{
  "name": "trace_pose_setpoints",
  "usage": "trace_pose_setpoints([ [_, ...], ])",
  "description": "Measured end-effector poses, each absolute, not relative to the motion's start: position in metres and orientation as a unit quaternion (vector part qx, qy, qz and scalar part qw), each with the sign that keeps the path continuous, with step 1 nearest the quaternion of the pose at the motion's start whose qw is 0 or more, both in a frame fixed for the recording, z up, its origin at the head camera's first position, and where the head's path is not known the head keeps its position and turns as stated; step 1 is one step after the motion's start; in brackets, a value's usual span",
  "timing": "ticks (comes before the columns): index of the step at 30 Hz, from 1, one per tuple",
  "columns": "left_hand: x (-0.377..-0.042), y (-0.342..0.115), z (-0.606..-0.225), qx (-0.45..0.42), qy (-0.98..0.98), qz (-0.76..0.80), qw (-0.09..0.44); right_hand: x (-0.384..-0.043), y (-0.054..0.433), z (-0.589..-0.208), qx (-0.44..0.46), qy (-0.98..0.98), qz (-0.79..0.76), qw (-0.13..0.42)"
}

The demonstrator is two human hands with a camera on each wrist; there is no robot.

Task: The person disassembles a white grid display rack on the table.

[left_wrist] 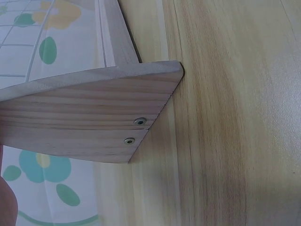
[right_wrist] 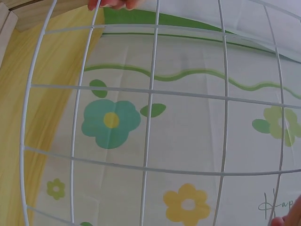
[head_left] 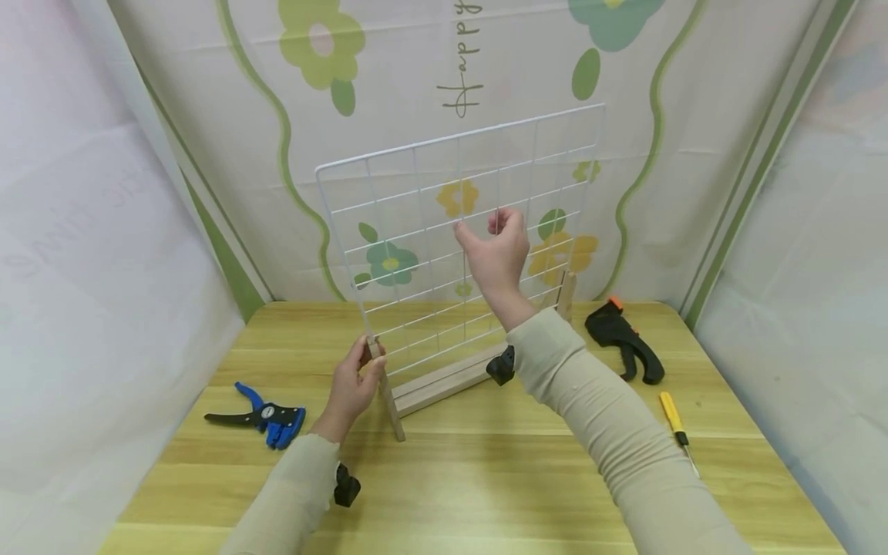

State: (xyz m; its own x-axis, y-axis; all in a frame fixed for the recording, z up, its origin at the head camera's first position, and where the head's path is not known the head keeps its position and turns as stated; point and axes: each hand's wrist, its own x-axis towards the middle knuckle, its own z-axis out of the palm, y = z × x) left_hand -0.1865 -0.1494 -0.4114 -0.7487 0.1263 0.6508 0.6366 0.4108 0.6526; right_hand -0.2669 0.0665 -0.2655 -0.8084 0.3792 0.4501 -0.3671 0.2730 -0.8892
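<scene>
A white wire grid panel [head_left: 415, 189] stands upright and slightly tilted in a wooden stand with a crossbar [head_left: 444, 385]. My left hand [head_left: 352, 389] grips the stand's left wooden side piece [head_left: 390, 401] near its top, thumb in front and fingers behind. Two metal fasteners [left_wrist: 140, 121] show on that side piece's outer face in the left wrist view. My right hand [head_left: 499, 258] is at the middle of the grid, its fingers curled behind an upright wire and its thumb apart on the near side. The stand's right side piece [head_left: 567, 297] holds the grid's far lower corner.
Blue-and-black wire strippers [head_left: 267, 415] lie on the left of the wooden table [head_left: 444, 493]. At right are a black clamp-like tool with orange parts [head_left: 617, 335] and a yellow-handled screwdriver [head_left: 673, 416]. A flower-printed curtain [head_left: 388, 100] hangs behind.
</scene>
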Motion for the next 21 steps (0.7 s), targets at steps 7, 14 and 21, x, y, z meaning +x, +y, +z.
trace_pose_setpoints([
  [7, -0.1874, -0.1492, -0.4119, -0.248, -0.798, -0.479, 0.270, -0.2667, 0.0695, -0.2603, 0.007, -0.745, 0.586, 0.320],
  [14, -0.1881, -0.1495, -0.4125, -0.248, -0.799, -0.474, 0.275, -0.2669, 0.0720, -0.2582, 0.019, -0.755, 0.569, 0.325],
  [21, -0.1871, -0.1476, -0.4113, -0.240, -0.804, -0.471, 0.272, -0.2682, 0.0737, -0.2572, 0.024, -0.762, 0.553, 0.337],
])
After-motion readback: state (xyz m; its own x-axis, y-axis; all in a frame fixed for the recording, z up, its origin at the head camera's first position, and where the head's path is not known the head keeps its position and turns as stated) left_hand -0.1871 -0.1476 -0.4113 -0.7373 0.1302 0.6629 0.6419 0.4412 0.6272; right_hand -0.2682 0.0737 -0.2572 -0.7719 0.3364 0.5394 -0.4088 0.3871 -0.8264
